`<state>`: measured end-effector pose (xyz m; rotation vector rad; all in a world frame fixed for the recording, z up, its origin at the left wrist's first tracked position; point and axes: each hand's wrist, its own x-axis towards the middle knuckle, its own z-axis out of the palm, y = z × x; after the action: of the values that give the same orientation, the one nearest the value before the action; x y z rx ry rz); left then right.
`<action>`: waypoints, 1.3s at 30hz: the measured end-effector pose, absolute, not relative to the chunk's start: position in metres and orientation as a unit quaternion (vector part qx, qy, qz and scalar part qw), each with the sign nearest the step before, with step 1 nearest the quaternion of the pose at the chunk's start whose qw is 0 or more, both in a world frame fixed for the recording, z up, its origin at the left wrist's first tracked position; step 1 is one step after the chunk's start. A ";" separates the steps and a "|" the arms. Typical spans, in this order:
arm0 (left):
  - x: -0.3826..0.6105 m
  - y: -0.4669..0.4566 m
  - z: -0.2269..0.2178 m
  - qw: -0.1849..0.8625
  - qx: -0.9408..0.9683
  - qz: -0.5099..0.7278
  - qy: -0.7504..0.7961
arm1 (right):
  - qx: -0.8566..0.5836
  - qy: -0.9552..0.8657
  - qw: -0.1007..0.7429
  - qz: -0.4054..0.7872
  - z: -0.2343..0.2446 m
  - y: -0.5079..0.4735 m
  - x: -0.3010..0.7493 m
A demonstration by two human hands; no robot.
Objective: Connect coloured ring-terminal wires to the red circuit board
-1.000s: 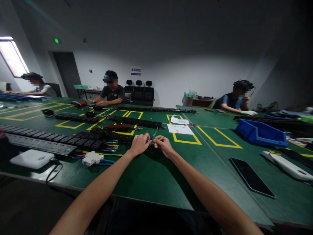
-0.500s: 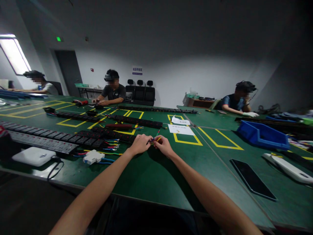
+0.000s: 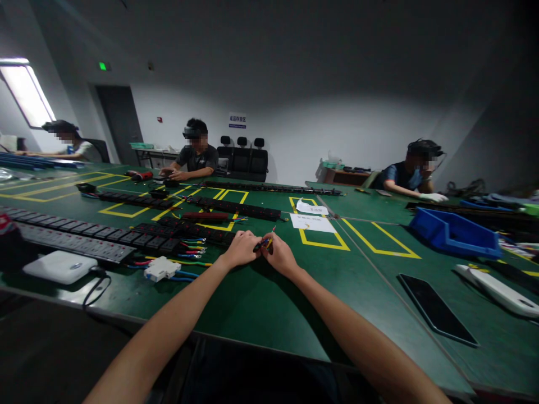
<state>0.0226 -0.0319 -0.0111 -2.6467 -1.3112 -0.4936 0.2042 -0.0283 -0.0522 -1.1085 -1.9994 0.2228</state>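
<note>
Both hands meet over the green table, fingers closed on a small bunch of coloured wires (image 3: 265, 243). My left hand (image 3: 243, 248) pinches the wires close to the end of a black socket strip (image 3: 202, 230). My right hand (image 3: 279, 255) pinches the same wires from the other side, its fingertips almost touching the left ones. A reddish wire tip pokes up above the fingers; the rest of the ends are hidden by them. To the left of my hands lie several wires with ring terminals (image 3: 196, 249) and a white circuit breaker (image 3: 161, 269) with blue wires.
More socket strips (image 3: 76, 241) run along the left. A white box (image 3: 60, 267) with a black cable lies near the front edge. On the right are a phone (image 3: 438, 308), a blue bin (image 3: 455, 233) and printed papers (image 3: 314, 223). Several co-workers sit around the table.
My right hand has moved slightly left and in, closer to my left hand. The yellow wire at its fingertips has shifted and is now bunched between both hands.
</note>
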 end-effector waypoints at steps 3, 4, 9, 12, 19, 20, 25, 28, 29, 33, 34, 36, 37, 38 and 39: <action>0.023 -0.033 -0.012 0.079 -0.882 -0.166 -0.433 | -0.444 -0.797 0.402 0.081 -0.051 -0.030 0.205; 0.023 -0.033 -0.012 0.080 -0.883 -0.166 -0.432 | -0.446 -0.797 0.400 0.080 -0.051 -0.030 0.205; 0.023 -0.034 -0.012 0.075 -0.885 -0.158 -0.431 | -0.447 -0.796 0.402 0.074 -0.052 -0.029 0.205; 0.023 -0.035 -0.011 0.073 -0.884 -0.155 -0.434 | -0.447 -0.794 0.404 0.076 -0.053 -0.028 0.205; 0.024 -0.035 -0.012 0.072 -0.884 -0.163 -0.432 | -0.450 -0.793 0.404 0.077 -0.051 -0.031 0.205; 0.024 -0.035 -0.012 0.075 -0.884 -0.164 -0.431 | -0.451 -0.793 0.403 0.078 -0.051 -0.031 0.204; 0.023 -0.034 -0.013 0.083 -0.885 -0.167 -0.427 | -0.450 -0.792 0.403 0.081 -0.050 -0.031 0.204; 0.023 -0.035 -0.013 0.082 -0.884 -0.165 -0.429 | -0.448 -0.793 0.405 0.080 -0.051 -0.030 0.205; 0.023 -0.035 -0.013 0.082 -0.884 -0.164 -0.430 | -0.448 -0.793 0.404 0.080 -0.051 -0.030 0.205; 0.023 -0.035 -0.013 0.081 -0.885 -0.163 -0.429 | -0.453 -0.793 0.400 0.080 -0.052 -0.030 0.205; 0.023 -0.035 -0.013 0.082 -0.885 -0.162 -0.428 | -0.453 -0.793 0.399 0.080 -0.052 -0.030 0.204; 0.023 -0.034 -0.013 0.085 -0.885 -0.160 -0.429 | -0.455 -0.793 0.398 0.079 -0.052 -0.029 0.204; 0.023 -0.034 -0.014 0.088 -0.885 -0.158 -0.429 | -0.455 -0.793 0.397 0.078 -0.052 -0.029 0.204; 0.023 -0.033 -0.014 0.091 -0.885 -0.157 -0.429 | -0.456 -0.793 0.397 0.076 -0.052 -0.029 0.204; 0.023 -0.033 -0.015 0.093 -0.885 -0.156 -0.429 | -0.457 -0.793 0.396 0.075 -0.052 -0.029 0.204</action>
<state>0.0230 -0.0328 -0.0146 -2.6257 -1.2738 -0.4644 0.2040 -0.0295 -0.0520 -1.1586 -2.0087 0.1895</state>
